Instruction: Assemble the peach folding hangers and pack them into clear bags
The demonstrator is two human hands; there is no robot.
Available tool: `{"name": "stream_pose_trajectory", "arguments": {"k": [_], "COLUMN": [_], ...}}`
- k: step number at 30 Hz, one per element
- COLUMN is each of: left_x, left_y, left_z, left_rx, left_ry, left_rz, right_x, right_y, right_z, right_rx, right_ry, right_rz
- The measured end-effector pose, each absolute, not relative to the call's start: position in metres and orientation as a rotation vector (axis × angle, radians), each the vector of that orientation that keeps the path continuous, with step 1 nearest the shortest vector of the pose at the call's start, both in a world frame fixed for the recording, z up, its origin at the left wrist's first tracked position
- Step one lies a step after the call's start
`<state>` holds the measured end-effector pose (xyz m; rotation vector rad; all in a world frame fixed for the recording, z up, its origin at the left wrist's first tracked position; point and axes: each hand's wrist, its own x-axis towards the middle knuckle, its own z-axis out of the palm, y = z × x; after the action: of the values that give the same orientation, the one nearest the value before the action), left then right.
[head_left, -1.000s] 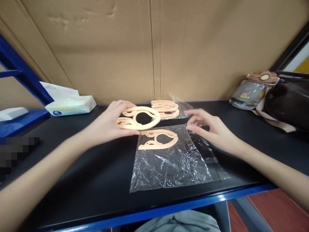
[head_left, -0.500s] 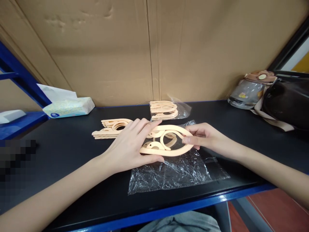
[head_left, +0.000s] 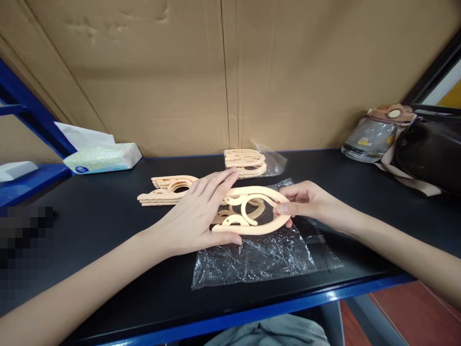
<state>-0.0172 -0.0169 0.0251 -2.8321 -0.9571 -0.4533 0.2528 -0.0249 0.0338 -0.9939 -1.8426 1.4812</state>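
Note:
A cream folding clothes hanger (head_left: 266,229) is folded up, its ring-shaped hook showing in the middle. My right hand (head_left: 308,202) pinches its rounded right end between thumb and fingers. Over the left end lies my left hand (head_left: 194,216), fingers stretched out and thumb apart along the lower edge; it hides that end. Under the held hanger, more cream hanger parts show above a clear plastic bag (head_left: 252,269) spread on the table. Left of my left hand is a stack of folded hangers (head_left: 162,197), partly covered by that hand.
Behind my hands, several more hangers (head_left: 245,158) lie in a clear bag by the cardboard wall (head_left: 162,96). A tissue pack (head_left: 104,158) is at the back left of the black table (head_left: 108,211). A bottle (head_left: 370,139) and a black bag (head_left: 428,149) stand at the right.
My left fingers have straightened and shifted slightly on the hanger. The hanger's left end shows a little differently, with its lower arm slightly further down and right. My right hand keeps its pinch.

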Motion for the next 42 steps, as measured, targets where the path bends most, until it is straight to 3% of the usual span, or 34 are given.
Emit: {"name": "stream_pose_trajectory", "arguments": {"k": [26,30,36,42], "left_x": [-0.023,-0.021,-0.012,-0.006], "left_y": [-0.018,-0.02,-0.026,-0.032], "left_z": [0.04,0.036,0.032,0.03], "left_rx": [-2.53,-2.585,-2.639,-2.63], "left_ry": [-0.679,-0.736,-0.777,-0.744], "left_rz": [-0.61,-0.649,-0.656,-0.664], "right_x": [0.257,0.257,0.256,0.252], "right_y": [-0.023,-0.027,-0.032,-0.04], "right_z": [0.034,0.032,0.028,0.029], "right_rx": [-1.05,-0.969,-0.817,-0.798], "right_ry": [-1.923,-2.026,-2.377,-2.495], "right_rz": [1.29,0.992,0.142,-0.212]}}
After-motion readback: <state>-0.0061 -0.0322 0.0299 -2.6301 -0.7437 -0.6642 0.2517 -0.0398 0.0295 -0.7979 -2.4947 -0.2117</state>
